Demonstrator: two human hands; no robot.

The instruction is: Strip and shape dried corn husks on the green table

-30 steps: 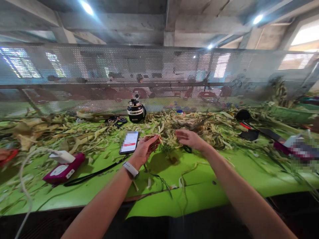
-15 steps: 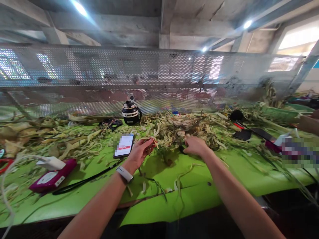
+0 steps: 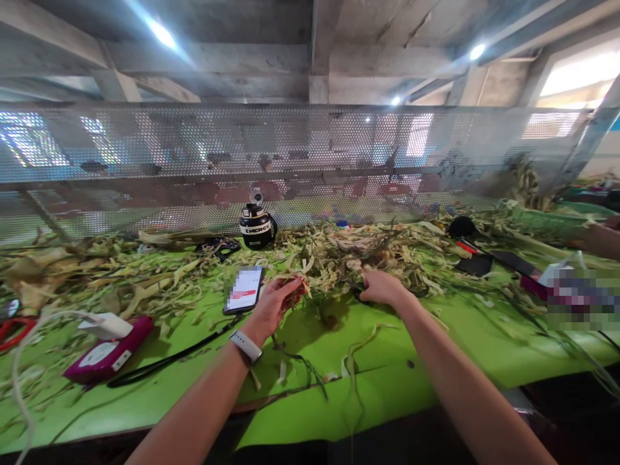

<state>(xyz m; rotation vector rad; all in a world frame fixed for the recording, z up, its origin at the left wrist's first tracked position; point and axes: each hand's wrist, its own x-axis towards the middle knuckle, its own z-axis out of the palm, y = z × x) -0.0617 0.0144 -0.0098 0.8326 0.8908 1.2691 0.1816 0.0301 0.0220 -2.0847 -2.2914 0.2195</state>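
Note:
My left hand (image 3: 277, 302), with a pale watch band (image 3: 246, 345) on the wrist, is closed at the fingertips on thin dried husk strips (image 3: 306, 284). My right hand (image 3: 385, 287) reaches to the near edge of a heap of shredded dry husk (image 3: 382, 242). Its fingers are curled together; a dark curved object (image 3: 358, 294) shows beside them, and what they grip is hidden. Beside my left hand lies a phone (image 3: 245, 289) with its screen lit. Loose strips (image 3: 356, 361) trail over the green tabletop (image 3: 387, 361) between my forearms.
A black bottle (image 3: 256, 227) stands before a perforated metal screen (image 3: 310, 142). To the left are a magenta power strip (image 3: 109, 349) with a white charger (image 3: 106, 324) and red-handled scissors (image 3: 17, 332). A green basket (image 3: 557, 219) sits at right, near another person's hand (image 3: 603, 237).
The view has tilted up slightly, so the table items appear a little lower. Both hands keep nearly the same places by the husk heap. The other person's hand at far right has shifted slightly.

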